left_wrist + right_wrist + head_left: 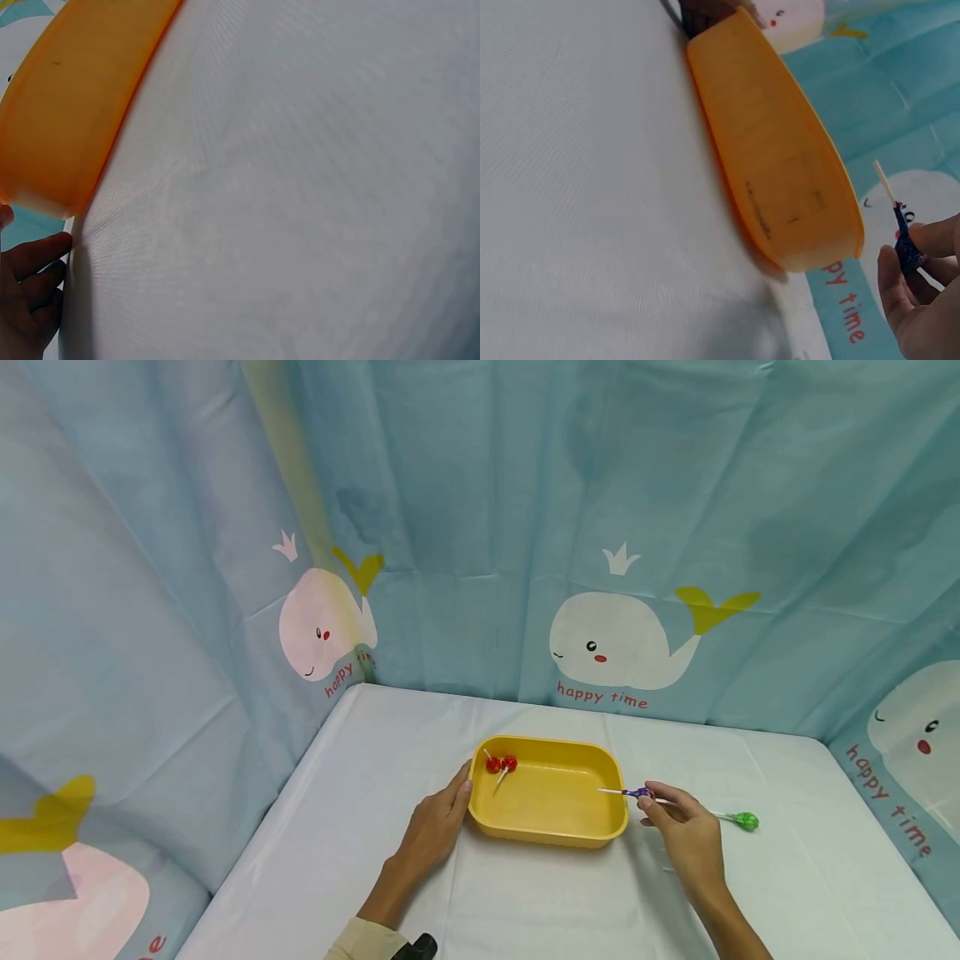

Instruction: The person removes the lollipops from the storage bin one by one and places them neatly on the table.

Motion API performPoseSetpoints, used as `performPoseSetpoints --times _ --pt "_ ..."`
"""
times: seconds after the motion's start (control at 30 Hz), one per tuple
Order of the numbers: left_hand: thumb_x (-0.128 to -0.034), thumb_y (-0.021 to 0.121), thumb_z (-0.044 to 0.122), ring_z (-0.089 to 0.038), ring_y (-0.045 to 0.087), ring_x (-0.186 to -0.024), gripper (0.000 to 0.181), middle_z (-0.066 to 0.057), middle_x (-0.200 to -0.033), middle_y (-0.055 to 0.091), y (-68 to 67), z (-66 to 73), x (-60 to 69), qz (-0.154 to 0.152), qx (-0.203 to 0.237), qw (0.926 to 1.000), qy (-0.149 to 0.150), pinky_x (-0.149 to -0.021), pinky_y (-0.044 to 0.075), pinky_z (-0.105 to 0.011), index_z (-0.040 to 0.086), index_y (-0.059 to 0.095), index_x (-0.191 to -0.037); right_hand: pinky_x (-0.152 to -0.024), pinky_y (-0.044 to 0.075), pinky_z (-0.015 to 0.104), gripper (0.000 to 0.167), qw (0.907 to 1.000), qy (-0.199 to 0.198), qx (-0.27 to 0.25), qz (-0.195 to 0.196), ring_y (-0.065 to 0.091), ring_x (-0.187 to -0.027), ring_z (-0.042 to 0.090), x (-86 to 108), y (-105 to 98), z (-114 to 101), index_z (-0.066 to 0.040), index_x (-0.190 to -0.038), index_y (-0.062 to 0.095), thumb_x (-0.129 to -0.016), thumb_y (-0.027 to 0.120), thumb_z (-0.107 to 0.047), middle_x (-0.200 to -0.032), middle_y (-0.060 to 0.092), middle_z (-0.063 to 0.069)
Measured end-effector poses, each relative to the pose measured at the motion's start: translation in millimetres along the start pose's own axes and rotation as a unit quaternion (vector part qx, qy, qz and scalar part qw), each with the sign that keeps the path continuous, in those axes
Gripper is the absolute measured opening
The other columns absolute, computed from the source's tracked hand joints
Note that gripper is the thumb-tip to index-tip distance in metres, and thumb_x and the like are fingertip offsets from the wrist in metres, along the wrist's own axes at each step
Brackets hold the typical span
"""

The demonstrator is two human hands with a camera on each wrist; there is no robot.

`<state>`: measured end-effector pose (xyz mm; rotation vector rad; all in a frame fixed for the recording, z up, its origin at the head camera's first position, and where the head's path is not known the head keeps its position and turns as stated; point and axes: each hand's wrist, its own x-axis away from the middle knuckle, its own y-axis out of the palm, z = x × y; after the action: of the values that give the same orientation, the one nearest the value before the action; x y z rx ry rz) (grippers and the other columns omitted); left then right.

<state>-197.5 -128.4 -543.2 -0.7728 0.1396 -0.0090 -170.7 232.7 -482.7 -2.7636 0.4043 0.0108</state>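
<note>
A yellow tray (pixel 547 810) stands on the white table. Two red lollipops (pixel 509 764) lie inside it, at the far left corner. My left hand (pixel 435 822) rests against the tray's left end, its fingers (pixel 41 255) fairly straight. Over the tray's right rim, my right hand (pixel 686 835) pinches a purple lollipop (pixel 639 792) by its wrapped head between thumb and fingertips. Its white stick points left over the tray. The right wrist view shows the same lollipop (pixel 907 251) beside the tray's end.
To the right of my right hand, a green lollipop (pixel 746 821) lies on the table (pixel 795 877), its stick partly behind the hand. A short white stick end (pixel 667 869) shows by the right wrist. Blue curtains (pixel 465 527) with whale prints surround the table's back and sides.
</note>
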Motion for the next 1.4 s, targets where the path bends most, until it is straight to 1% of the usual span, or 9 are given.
performPoseSetpoints --times 0.1,0.23,0.43,0.73,0.93,1.07,1.17,1.27,1.4 --pt "-0.1154 0.042 0.043 -0.029 0.058 -0.142 0.053 0.000 -0.160 0.053 0.3 -0.3 0.0 0.001 0.000 1.0000 0.002 -0.117 0.046 -0.052 0.030 0.038 -0.166 -0.080 0.058 0.012 0.042 1.0000 0.003 0.002 0.003 0.077 -0.086 0.011 -0.6 -5.5 1.9 -0.006 -0.138 0.069 -0.103 0.073 -0.029 -0.115 0.077 0.008" --pt "-0.1155 0.040 0.045 -0.028 0.057 -0.143 0.053 0.002 -0.160 0.052 0.3 0.1 -0.1 -0.002 -0.001 1.0000 0.000 -0.118 0.045 -0.051 0.031 0.037 -0.167 -0.080 0.059 0.014 0.044 0.9998 0.013 0.003 0.011 0.077 -0.088 0.012 -1.6 -12.7 3.2 -0.006 -0.138 0.069 -0.103 0.073 -0.032 -0.109 0.076 -0.004" --pt "-0.1154 0.041 0.045 -0.028 0.057 -0.143 0.053 0.002 -0.161 0.052 -0.1 1.1 0.3 -0.005 0.001 1.0000 -0.004 -0.118 0.045 -0.052 0.031 0.036 -0.167 -0.066 0.056 0.024 0.053 0.9981 0.049 0.027 0.026 0.076 -0.088 0.011 -2.2 -21.6 5.9 -0.011 -0.138 0.069 -0.098 0.077 -0.044 -0.104 0.075 -0.018" --pt "-0.1153 0.041 0.045 -0.028 0.055 -0.144 0.054 0.002 -0.161 0.051 0.5 1.8 0.5 -0.006 0.003 1.0000 -0.007 -0.119 0.044 -0.052 0.031 0.036 -0.167 -0.067 0.061 0.025 0.047 0.9975 0.062 0.000 0.036 0.075 -0.087 0.006 -2.9 -37.5 15.3 -0.009 -0.137 0.068 -0.100 0.076 -0.037 -0.104 0.072 -0.020" --pt "-0.1154 0.041 0.044 -0.029 0.056 -0.143 0.053 0.001 -0.161 0.052 0.2 1.4 -0.3 -0.004 0.000 1.0000 -0.005 -0.119 0.044 -0.052 0.031 0.037 -0.167 -0.069 0.056 0.015 0.050 0.9941 0.086 0.029 0.061 0.068 -0.090 -0.010 -4.3 -49.6 21.2 -0.012 -0.138 0.070 -0.098 0.077 -0.041 -0.108 0.067 -0.026" --pt "-0.1154 0.041 0.044 -0.028 0.056 -0.144 0.053 0.002 -0.161 0.051 0.0 1.0 0.1 -0.004 0.001 1.0000 -0.005 -0.119 0.044 -0.051 0.031 0.036 -0.167 -0.072 0.052 0.007 0.051 0.9907 0.093 0.063 0.077 0.062 -0.088 -0.017 -4.9 -54.9 26.1 -0.012 -0.140 0.069 -0.100 0.074 -0.043 -0.119 0.069 -0.016" --pt "-0.1154 0.041 0.044 -0.027 0.055 -0.145 0.053 0.003 -0.162 0.050 -0.1 1.1 0.6 -0.004 0.003 1.0000 -0.005 -0.119 0.044 -0.051 0.031 0.036 -0.167 -0.073 0.052 0.005 0.052 0.9891 0.096 0.077 0.082 0.062 -0.087 -0.016 -5.3 -57.8 29.2 -0.011 -0.142 0.068 -0.102 0.072 -0.043 -0.126 0.072 -0.007" --pt "-0.1154 0.041 0.044 -0.027 0.055 -0.145 0.053 0.003 -0.162 0.050 -0.1 1.3 0.8 -0.003 0.005 1.0000 -0.006 -0.119 0.044 -0.051 0.031 0.036 -0.167 -0.072 0.050 0.004 0.051 0.9873 0.099 0.086 0.090 0.065 -0.083 -0.011 -5.0 -61.8 32.9 -0.011 -0.143 0.068 -0.103 0.070 -0.043 -0.119 0.075 -0.008" --pt "-0.1155 0.040 0.045 -0.027 0.055 -0.145 0.053 0.003 -0.162 0.050 0.1 1.8 1.0 -0.004 0.007 0.9999 -0.006 -0.119 0.044 -0.051 0.032 0.036 -0.167 -0.069 0.049 0.007 0.049 0.9852 0.102 0.087 0.107 0.069 -0.077 -0.005 -4.6 -69.5 39.6 -0.010 -0.142 0.068 -0.103 0.072 -0.039 -0.102 0.073 -0.021"
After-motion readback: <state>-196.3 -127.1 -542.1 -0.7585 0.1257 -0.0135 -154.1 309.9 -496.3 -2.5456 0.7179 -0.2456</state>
